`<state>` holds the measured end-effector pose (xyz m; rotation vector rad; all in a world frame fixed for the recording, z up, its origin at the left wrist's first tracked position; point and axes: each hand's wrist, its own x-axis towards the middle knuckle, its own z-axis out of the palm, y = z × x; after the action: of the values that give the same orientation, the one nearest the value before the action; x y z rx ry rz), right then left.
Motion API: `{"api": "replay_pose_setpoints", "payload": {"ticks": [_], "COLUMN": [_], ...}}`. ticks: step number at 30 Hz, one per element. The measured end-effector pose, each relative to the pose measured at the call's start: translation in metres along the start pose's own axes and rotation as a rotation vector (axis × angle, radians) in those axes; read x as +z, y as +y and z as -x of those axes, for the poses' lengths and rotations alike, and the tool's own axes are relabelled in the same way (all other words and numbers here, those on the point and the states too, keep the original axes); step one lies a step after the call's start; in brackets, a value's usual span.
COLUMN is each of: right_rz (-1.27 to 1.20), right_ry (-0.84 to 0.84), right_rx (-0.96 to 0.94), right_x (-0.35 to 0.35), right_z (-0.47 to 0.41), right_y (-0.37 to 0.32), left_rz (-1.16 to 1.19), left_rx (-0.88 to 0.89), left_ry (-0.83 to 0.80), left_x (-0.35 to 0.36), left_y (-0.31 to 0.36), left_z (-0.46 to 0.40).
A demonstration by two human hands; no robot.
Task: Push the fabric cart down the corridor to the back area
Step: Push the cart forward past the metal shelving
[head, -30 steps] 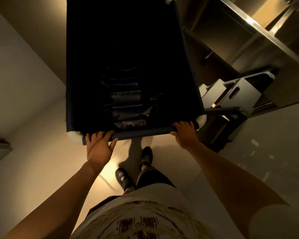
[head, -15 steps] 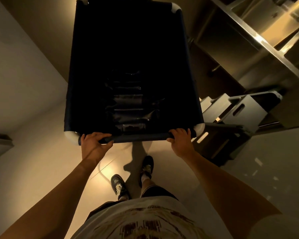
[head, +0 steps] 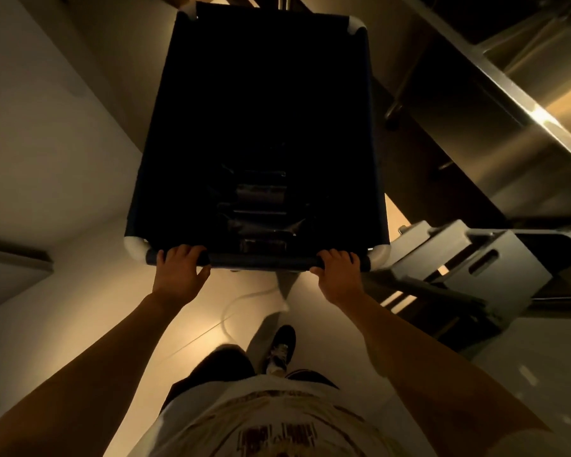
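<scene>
The person wears a pale, short-sleeved T-shirt (head: 277, 420) with a dark reddish blocky print across the chest; a light sleeve edge (head: 538, 443) shows at the right shoulder. Both forearms are bare, without watch or rings visible. Dark shorts (head: 221, 364) sit below the shirt, and a dark sneaker (head: 282, 346) with pale laces shows.

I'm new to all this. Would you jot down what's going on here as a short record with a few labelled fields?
Activity: a person pushes a cart along a corridor
Cart: dark fabric sides, white rounded corners, deep and dim inside
Contents: dark folded items at the bottom, too dim to identify
Left hand: wrapped over the handle bar, near its left end
Right hand: wrapped over the same bar, near its right end
Right of cart: grey step stool and metal shelving
Left of cart: pale wall
Floor: pale, glossy
</scene>
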<state>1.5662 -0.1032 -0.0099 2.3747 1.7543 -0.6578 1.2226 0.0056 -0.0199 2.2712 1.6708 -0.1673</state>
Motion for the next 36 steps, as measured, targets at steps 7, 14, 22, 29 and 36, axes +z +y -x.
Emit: {"api": "replay_pose_setpoints", "payload": {"ticks": [7,14,22,29,36], "right_rz": [-0.018,-0.006,0.005,-0.031,-0.047], "right_ry": [0.010,0.013,-0.031,-0.039,-0.038], "right_rx": [-0.030,-0.050,-0.042,0.013,0.045], "right_x": [-0.023,-0.051,-0.091,-0.125,-0.150], "right_z": [-0.048,-0.105,-0.171,-0.223,-0.266], "right_y": [0.008,0.014,0.009,-0.006,-0.024], "left_rz": [0.032,0.050,0.123,0.151,0.229], "left_rx": [-0.032,-0.056,-0.092,-0.103,-0.129], "left_ry": [-0.015,0.000,0.049,0.015,-0.041], "left_x": [-0.015,-0.025,-0.032,-0.048,-0.063], "left_y": [0.010,0.019,0.018,0.017,0.011], "left_z": [-0.044,-0.090,-0.147,-0.196,-0.243]}}
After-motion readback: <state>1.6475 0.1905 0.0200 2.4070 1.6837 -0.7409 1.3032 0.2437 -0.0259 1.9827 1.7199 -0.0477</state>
